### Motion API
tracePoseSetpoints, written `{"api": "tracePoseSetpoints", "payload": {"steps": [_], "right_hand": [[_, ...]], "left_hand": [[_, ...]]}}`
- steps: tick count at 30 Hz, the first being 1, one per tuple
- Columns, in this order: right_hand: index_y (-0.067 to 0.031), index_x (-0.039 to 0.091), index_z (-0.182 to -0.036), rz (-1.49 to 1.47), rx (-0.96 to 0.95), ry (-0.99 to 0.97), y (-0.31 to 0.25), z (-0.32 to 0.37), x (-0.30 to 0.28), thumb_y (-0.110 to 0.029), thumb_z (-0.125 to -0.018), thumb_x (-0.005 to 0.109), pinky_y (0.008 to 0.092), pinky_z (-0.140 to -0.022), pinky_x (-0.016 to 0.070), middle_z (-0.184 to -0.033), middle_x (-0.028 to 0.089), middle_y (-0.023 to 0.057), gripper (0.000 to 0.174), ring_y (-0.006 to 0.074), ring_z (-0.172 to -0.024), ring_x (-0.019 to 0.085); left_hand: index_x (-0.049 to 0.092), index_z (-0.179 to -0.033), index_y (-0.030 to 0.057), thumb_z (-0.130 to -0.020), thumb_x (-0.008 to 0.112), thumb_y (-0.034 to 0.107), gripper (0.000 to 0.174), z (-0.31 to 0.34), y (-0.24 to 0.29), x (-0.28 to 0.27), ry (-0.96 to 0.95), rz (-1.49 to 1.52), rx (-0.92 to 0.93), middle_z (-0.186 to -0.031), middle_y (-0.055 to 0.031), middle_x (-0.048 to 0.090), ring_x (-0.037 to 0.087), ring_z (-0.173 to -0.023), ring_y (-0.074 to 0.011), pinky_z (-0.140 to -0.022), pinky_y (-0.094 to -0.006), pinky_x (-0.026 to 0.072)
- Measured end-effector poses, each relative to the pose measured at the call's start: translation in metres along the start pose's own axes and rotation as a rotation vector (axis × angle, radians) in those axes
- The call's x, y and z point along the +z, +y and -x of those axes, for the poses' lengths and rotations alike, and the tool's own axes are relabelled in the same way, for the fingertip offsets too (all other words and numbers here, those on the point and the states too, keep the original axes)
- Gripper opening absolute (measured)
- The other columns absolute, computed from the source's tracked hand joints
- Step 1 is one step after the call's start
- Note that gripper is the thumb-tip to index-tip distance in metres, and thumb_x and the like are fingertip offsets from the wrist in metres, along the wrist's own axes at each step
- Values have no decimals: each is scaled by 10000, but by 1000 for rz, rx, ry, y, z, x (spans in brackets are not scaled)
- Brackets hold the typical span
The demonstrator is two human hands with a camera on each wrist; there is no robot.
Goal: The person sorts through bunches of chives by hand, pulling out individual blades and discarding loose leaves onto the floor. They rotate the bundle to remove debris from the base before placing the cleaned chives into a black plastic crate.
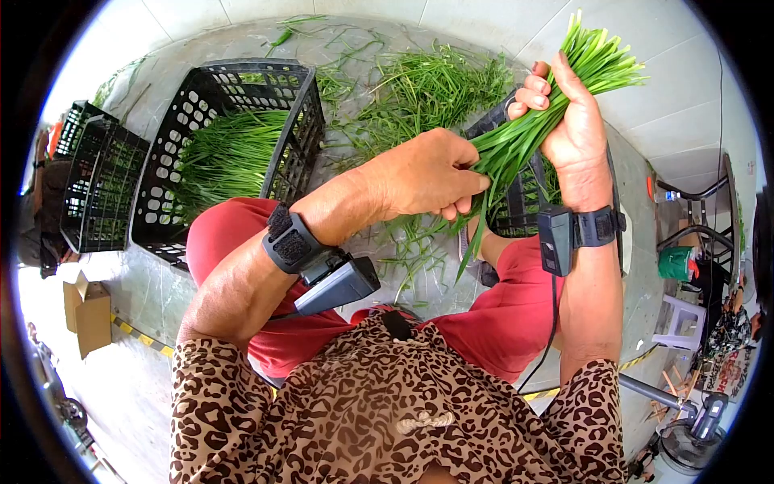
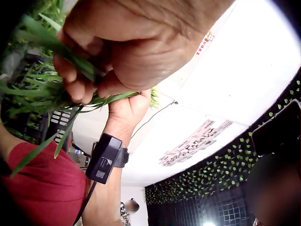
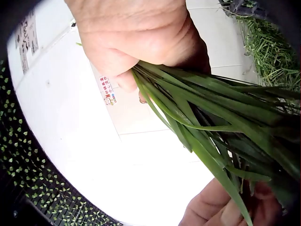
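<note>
A bunch of garlic chives [image 1: 524, 133] is gripped in my right hand [image 1: 576, 121], the pale cut ends pointing up and away and the leaf tips hanging towards my left hand. My left hand [image 1: 427, 173] is at the leafy end, its thumb and fingers pinching some of the leaves. In the left wrist view, a flat green blade [image 2: 51, 44] runs between the left fingers. The right wrist view shows the long leaves [image 3: 211, 103] fanning out below the right hand, with the left fingertips [image 3: 230, 212] among their lower ends.
To the left stands a black plastic crate [image 1: 314, 105] holding chives [image 1: 234, 157]. Loose greens [image 1: 427, 89] are heaped on the grey floor by the wall. Another dark crate [image 1: 516, 202] sits under the bunch. Further left are more black crates [image 1: 105, 177] and a cardboard box [image 1: 87, 313].
</note>
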State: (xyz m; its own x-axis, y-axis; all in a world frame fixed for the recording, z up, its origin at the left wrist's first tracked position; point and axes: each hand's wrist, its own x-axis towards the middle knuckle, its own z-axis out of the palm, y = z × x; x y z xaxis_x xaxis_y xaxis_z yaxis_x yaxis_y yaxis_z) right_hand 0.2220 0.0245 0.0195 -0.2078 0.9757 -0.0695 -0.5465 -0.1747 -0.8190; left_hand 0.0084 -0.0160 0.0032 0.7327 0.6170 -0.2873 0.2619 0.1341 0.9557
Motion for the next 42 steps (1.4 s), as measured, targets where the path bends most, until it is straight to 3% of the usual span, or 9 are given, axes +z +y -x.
{"api": "tracePoseSetpoints", "payload": {"steps": [16, 19, 22, 28, 37, 40, 42], "right_hand": [[-67, 531, -888, -29, -1, 17, -3, -1, -3, -343, -888, 590, 348, -652, 448, -671, 477, -24, 283, 104, -590, 477], [-67, 531, -887, -45, -27, 17, -7, 1, -7, -344, -891, 586, 348, -659, 448, -671, 475, -25, 282, 102, -591, 476], [-65, 532, -886, -64, -46, 35, -12, 3, -9, -347, -894, 581, 349, -660, 446, -678, 476, -22, 287, 101, -597, 474], [-70, 520, -874, -146, -57, 76, -21, 9, -17, -338, -895, 583, 335, -659, 426, -678, 455, -19, 276, 106, -591, 452], [-68, 522, -867, -172, -103, 116, -30, 21, -34, -343, -896, 580, 332, -650, 424, -672, 453, -17, 283, 110, -590, 454], [-68, 522, -868, -160, -115, 126, -31, 25, -35, -346, -897, 578, 339, -647, 430, -672, 451, -17, 285, 112, -591, 457], [-67, 522, -869, -159, -112, 117, -31, 25, -35, -348, -898, 577, 342, -646, 432, -672, 452, -17, 287, 114, -592, 459]], "left_hand": [[586, -800, -13, -895, 513, 163, 214, 0, 3, -3, 20, -49, 1, -666, -41, 604, 562, -578, -94, -527, -228, 452], [557, -703, -22, -844, 547, 152, 224, 2, 5, -2, 65, 4, 11, -636, -63, 602, 570, -545, -121, -504, -258, 445], [584, -764, -17, -893, 516, 174, 241, 1, 2, -7, 38, -94, 44, -660, -47, 601, 564, -584, -102, -532, -241, 452], [539, -703, -36, -870, 542, 189, 280, -1, -4, -14, 76, -441, 106, -639, -76, 594, 571, -579, -134, -533, -291, 460], [508, -707, -36, -854, 553, 192, 275, -1, -10, -22, 124, -716, 245, -648, -117, 593, 579, -577, -209, -545, -336, 455], [530, -728, -30, -857, 562, 208, 273, 3, -3, -20, 120, -863, 195, -656, -130, 590, 572, -601, -220, -568, -347, 450], [556, -767, -26, -861, 566, 223, 266, 5, -3, -18, 110, -716, 204, -656, -138, 578, 560, -609, -224, -575, -348, 444]]}}
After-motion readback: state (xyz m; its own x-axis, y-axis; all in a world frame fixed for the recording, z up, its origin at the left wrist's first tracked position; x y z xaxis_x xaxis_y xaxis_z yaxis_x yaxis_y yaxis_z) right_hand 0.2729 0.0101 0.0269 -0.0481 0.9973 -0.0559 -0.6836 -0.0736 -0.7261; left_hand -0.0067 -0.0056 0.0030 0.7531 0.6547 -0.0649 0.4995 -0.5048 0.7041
